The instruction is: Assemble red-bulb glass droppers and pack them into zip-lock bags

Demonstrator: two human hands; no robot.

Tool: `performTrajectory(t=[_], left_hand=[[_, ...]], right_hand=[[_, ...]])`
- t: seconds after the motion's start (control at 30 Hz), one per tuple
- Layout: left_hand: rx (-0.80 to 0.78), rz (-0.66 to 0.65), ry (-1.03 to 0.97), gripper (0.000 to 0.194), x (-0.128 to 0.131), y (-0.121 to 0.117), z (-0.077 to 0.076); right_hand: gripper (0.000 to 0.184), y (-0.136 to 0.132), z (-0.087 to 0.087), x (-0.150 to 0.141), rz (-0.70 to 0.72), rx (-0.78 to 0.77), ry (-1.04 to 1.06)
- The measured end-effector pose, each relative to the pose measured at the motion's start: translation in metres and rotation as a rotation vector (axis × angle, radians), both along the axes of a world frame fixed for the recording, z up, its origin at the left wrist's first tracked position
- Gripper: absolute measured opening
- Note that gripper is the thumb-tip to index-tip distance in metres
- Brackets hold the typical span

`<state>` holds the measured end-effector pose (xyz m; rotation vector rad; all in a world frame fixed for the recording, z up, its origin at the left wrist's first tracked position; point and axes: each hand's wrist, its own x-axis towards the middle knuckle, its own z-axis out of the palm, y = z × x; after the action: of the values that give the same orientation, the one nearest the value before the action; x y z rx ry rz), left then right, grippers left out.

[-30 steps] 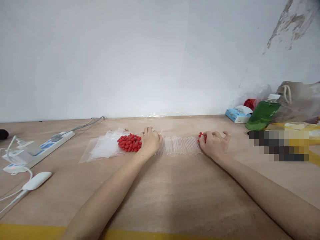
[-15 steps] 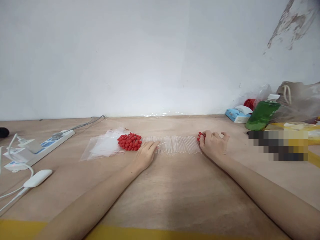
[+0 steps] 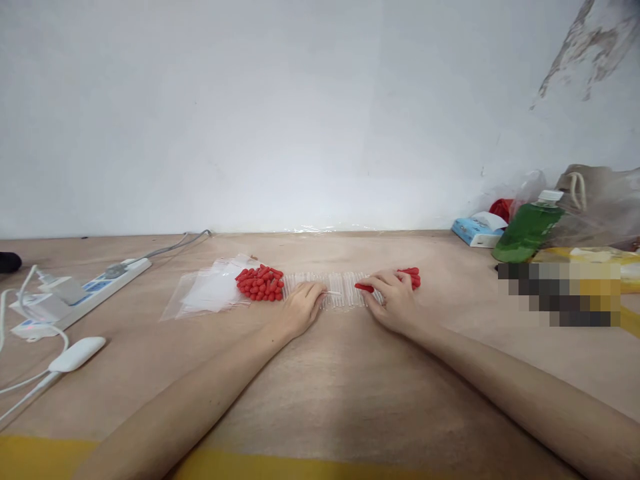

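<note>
My left hand (image 3: 301,309) rests at the left part of a row of thin clear tubes (image 3: 344,280), its fingers closed on one clear dropper tube (image 3: 332,293) that points right. Between the thumb and fingertips of my right hand (image 3: 396,304) is a red rubber dropper bulb (image 3: 364,287), held level over the right part of the row. A gap separates this bulb from the tube's end. Beside my left hand lies a heap of red bulbs (image 3: 260,284). A few more red bulbs (image 3: 415,275) show behind my right hand, partly hidden by it.
Clear plastic bags (image 3: 207,288) lie left of the heap. A power strip (image 3: 87,303) with cables and a white adapter (image 3: 77,354) sits at far left. At the right stand a tissue pack (image 3: 476,231) and a tilted green bottle (image 3: 527,230). Yellow tape (image 3: 45,456) crosses the front.
My right hand has moved left from the red bulbs at the right, bringing one bulb over the clear tubes. My left hand has shifted slightly right, still holding the tube.
</note>
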<state>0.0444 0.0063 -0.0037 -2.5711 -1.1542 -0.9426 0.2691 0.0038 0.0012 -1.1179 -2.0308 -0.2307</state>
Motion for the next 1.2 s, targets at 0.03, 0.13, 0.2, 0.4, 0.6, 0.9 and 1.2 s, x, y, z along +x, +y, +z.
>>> performTrajectory(t=[0.03, 0.13, 0.2, 0.4, 0.6, 0.9, 1.2], left_hand=[[-0.001, 0.011, 0.001, 0.017, 0.0, 0.0, 0.0], [-0.001, 0.018, 0.012, 0.018, 0.0, -0.001, 0.002], [-0.005, 0.003, 0.024, 0.018, 0.0, -0.001, 0.002], [0.034, -0.047, 0.043, 0.018, -0.001, 0.001, 0.001], [0.125, -0.124, 0.103, 0.021, -0.005, 0.002, -0.001], [0.157, -0.221, 0.093, 0.033, -0.01, 0.007, -0.009], [0.16, -0.253, 0.142, 0.033, -0.012, 0.005, -0.009]], right_hand=[[0.019, -0.001, 0.0, -0.004, 0.035, -0.022, 0.0], [0.018, -0.002, 0.0, -0.013, 0.143, -0.063, 0.018], [0.018, -0.003, -0.001, -0.016, 0.198, -0.069, 0.048], [0.018, -0.005, -0.004, -0.017, 0.311, -0.107, 0.16], [0.014, -0.002, -0.01, -0.018, 0.376, -0.137, 0.198], [0.014, 0.0, -0.013, -0.016, 0.368, -0.051, 0.131], [0.012, 0.001, -0.015, -0.016, 0.442, -0.037, 0.055]])
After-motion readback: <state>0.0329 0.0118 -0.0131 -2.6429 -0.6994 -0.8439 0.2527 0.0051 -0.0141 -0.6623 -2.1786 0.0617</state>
